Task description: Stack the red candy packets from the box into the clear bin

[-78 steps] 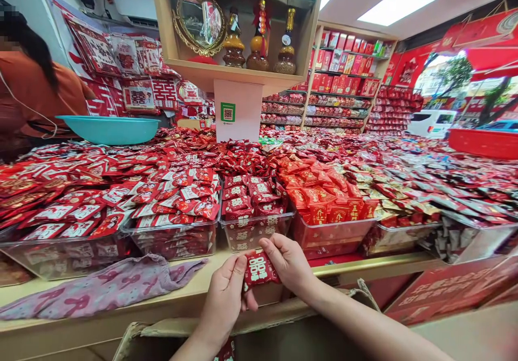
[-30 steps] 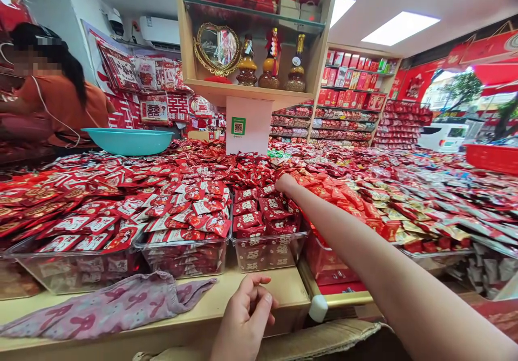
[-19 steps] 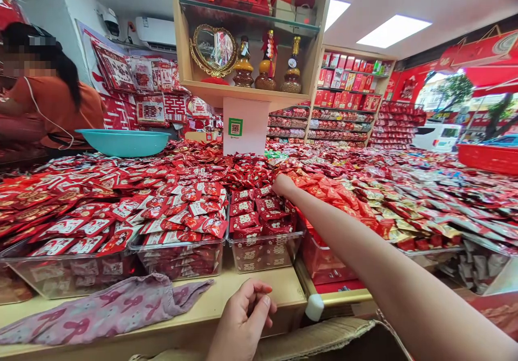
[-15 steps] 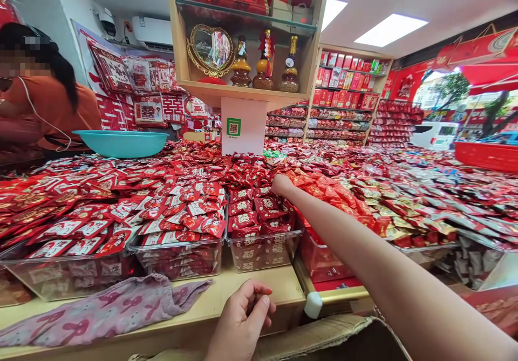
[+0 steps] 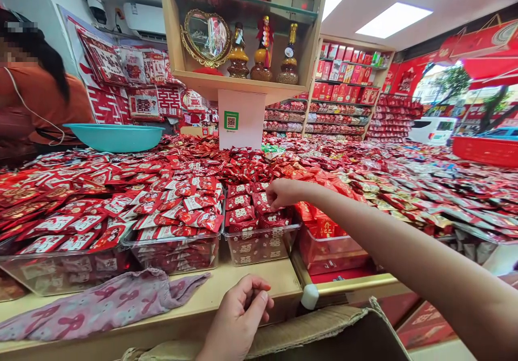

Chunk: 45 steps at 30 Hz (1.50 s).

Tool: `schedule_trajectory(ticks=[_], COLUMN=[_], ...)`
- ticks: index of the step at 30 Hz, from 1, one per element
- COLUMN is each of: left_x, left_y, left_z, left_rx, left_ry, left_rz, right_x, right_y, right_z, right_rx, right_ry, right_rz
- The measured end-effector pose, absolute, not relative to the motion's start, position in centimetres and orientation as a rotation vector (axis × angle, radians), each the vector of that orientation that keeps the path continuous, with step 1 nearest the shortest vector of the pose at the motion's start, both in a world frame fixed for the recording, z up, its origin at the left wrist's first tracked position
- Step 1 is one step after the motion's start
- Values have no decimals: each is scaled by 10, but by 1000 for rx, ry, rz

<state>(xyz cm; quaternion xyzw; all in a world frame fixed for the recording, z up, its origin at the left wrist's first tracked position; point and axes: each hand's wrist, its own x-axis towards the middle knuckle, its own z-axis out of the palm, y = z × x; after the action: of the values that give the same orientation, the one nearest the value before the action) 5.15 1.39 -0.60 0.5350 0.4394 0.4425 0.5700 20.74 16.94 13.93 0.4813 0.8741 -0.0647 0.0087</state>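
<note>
My right hand (image 5: 285,192) reaches out over the clear tub (image 5: 261,250) of dark red packets (image 5: 239,202) with white double-happiness characters. Its fingers are bent down and closed at the upper packets; what they hold, if anything, is hidden. Low in front of me, my left hand (image 5: 243,313) is loosely closed, thumb against curled fingers, with nothing visible in it. It hovers above the flap of an open cardboard box (image 5: 315,331), near the wooden counter edge.
More tubs of red-and-white packets (image 5: 178,218) stand left, orange-red packets (image 5: 324,223) right. A pink patterned cloth (image 5: 109,307) lies along the counter. Behind are a teal basin (image 5: 115,137), a QR-code sign (image 5: 242,121) and a display cabinet (image 5: 243,83). A person (image 5: 40,91) is far left.
My right hand has pulled back slightly toward me and lower over the dark red packets, its fingers now showing. The left hand stays nearly in place. The view has shifted a little.
</note>
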Motion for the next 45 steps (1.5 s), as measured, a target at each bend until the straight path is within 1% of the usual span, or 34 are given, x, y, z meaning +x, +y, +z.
schedule_trajectory(ticks=[4, 8, 10, 16, 25, 30, 34, 39, 42, 45], left_x=[51, 52, 52, 51, 50, 51, 51, 48, 49, 53], left_y=[13, 12, 13, 14, 14, 14, 14, 15, 16, 16], left_z=[-3, 0, 1, -3, -4, 0, -1, -7, -9, -5], left_rx=[1256, 1261, 1261, 1263, 1286, 1286, 1289, 1318, 1337, 1305], left_ry=[1037, 1045, 1043, 1043, 1037, 1046, 1048, 1034, 1030, 1009], left_rz=[1024, 1019, 1014, 1006, 1008, 1006, 996, 975, 1058, 1340], right_x=[208, 209, 210, 209, 216, 214, 212, 227, 238, 236], right_y=[151, 139, 137, 136, 137, 135, 134, 142, 139, 116], right_z=[135, 133, 133, 132, 125, 125, 122, 135, 149, 155], right_rx=[1406, 1387, 1375, 1382, 1456, 1311, 1327, 1387, 1422, 1385], right_ry=[2714, 2558, 2528, 2450, 2501, 2449, 2455, 2554, 2688, 2816], right_rz=[-139, 68, 116, 153, 257, 218, 251, 284, 234, 192])
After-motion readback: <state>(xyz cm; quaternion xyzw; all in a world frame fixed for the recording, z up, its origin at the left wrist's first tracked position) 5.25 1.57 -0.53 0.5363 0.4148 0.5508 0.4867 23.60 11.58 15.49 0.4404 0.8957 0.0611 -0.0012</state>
